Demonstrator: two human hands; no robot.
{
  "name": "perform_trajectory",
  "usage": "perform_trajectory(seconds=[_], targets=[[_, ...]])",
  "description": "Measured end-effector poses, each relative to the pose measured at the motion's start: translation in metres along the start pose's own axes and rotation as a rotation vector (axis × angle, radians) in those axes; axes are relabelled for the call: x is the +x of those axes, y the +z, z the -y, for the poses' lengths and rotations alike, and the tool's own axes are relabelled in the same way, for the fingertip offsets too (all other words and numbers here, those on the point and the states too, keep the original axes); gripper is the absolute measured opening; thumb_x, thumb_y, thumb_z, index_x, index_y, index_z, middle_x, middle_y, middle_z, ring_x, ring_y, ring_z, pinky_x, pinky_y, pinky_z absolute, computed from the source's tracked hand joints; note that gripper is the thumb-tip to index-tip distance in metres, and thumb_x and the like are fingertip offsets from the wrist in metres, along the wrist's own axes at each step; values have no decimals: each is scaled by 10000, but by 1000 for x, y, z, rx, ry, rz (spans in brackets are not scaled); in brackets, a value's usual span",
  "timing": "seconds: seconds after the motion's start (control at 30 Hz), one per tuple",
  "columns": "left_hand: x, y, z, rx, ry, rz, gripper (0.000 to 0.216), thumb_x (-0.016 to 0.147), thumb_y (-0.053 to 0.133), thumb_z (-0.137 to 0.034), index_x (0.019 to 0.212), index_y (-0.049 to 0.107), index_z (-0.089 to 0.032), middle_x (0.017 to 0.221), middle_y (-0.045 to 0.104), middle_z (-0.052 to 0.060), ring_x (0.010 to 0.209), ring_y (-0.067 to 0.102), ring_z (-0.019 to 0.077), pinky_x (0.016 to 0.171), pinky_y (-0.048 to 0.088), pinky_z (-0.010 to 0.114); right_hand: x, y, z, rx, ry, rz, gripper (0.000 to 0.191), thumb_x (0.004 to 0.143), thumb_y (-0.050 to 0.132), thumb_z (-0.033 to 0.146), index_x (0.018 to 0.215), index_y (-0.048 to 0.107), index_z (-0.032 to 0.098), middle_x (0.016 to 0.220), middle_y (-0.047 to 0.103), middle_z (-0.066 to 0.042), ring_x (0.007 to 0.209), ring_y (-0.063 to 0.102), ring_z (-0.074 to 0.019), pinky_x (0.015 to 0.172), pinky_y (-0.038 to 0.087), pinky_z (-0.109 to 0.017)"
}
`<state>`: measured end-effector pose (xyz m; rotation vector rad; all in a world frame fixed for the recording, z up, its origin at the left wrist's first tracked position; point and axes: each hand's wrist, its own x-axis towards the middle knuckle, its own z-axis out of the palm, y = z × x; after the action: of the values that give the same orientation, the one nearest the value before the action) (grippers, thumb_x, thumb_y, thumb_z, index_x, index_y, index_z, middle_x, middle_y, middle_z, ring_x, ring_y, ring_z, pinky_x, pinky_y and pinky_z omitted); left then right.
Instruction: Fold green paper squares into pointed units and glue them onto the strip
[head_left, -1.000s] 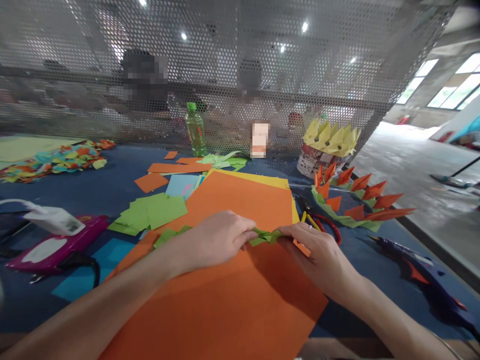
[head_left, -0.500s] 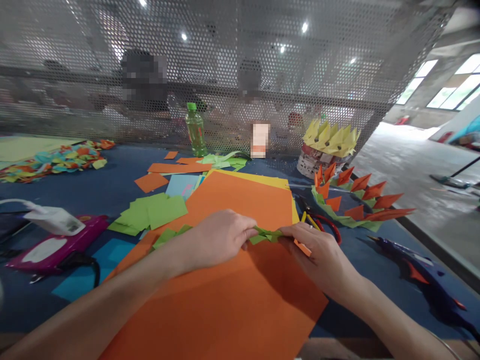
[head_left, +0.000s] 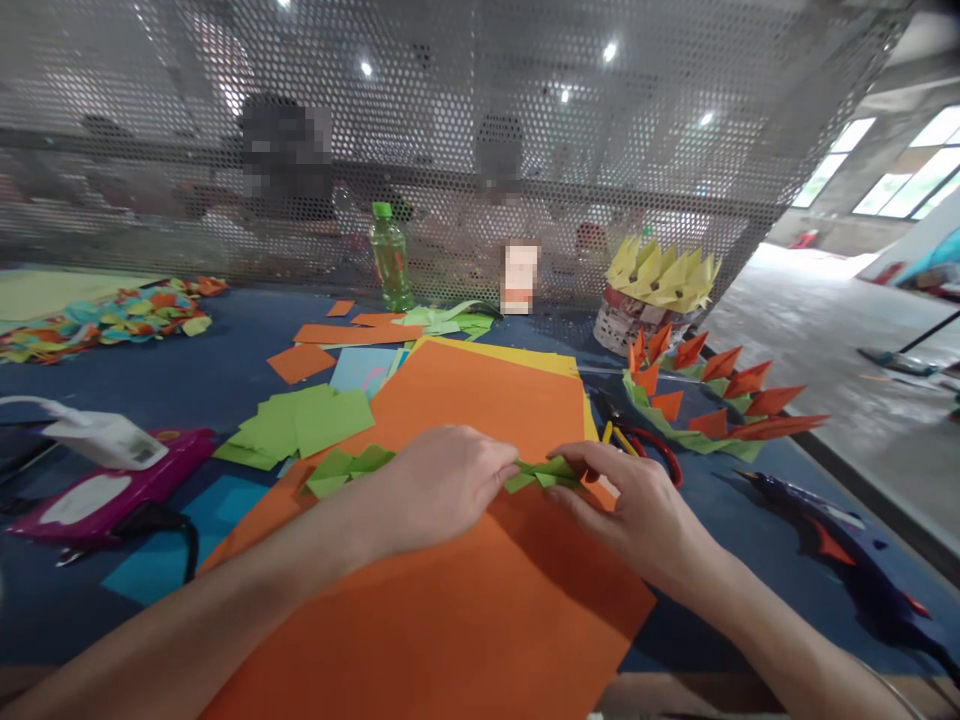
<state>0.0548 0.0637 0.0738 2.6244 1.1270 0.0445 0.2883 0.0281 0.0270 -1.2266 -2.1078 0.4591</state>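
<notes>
Head view: the left hand [head_left: 444, 482] is pinching a folded green strip [head_left: 535, 476] over the orange sheet [head_left: 457, 610], apparently steadying it, while the right hand [head_left: 645, 505] is resting, fingers parted, about its right part.

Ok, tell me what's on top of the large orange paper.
Folded green paper shows on both sides of the left hand, extending to the right hand. The left hand covers the stretch between, so whether it's one piece cannot be seen.
</notes>
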Motion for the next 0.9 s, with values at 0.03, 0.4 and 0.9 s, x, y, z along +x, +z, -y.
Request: perform_trajectory(seconds=[0.03,0.4,0.9], targets=[[0,0,-1,4,2,2,274,1041,432,-193,785,529,-188,756,646,46,733,629,231,625,323,307,0,0,0,9,16,1,202,927,689,259,1126,670,226,922,738,-12,810,677,-158,731,498,-265],[-5,11,-2,14,60,-4,188,975,506,-101,815,539,-194,785,682,24,733,666,236,580,295,303,3,8,4,149,64,95,98,915,674,200,938,762,238,864,787,27,765,719,-123,675,498,-199],[-3,12,-6,-12,79,4,257,1054,531,-268,813,566,-186,774,669,5,737,654,196,610,328,278,-2,13,2,113,17,27,129,880,628,147,839,736,203,763,735,4,686,665,-128,629,445,-228]])
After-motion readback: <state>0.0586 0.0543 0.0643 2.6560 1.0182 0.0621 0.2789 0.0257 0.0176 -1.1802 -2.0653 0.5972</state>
